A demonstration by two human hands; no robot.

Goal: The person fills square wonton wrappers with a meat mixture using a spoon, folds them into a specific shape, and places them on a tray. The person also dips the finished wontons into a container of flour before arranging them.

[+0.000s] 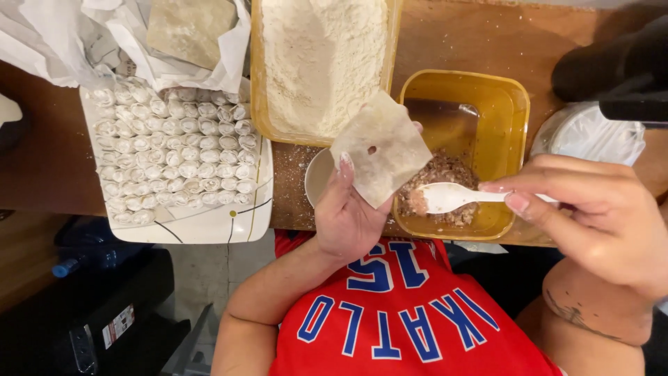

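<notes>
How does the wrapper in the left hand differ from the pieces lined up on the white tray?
The wrapper is a single flat, open square held up in the left hand; the tray pieces are many, folded into small closed bundles. The wrapper is held above the table, while the pieces rest in packed rows on the white tray. The wrapper looks empty; what the pieces hold is hidden. Both share the same pale, dough-like colour.

White tray [209, 230] of folded dumplings [174, 153], flour container [256, 90], small dish [316, 177]
</notes>
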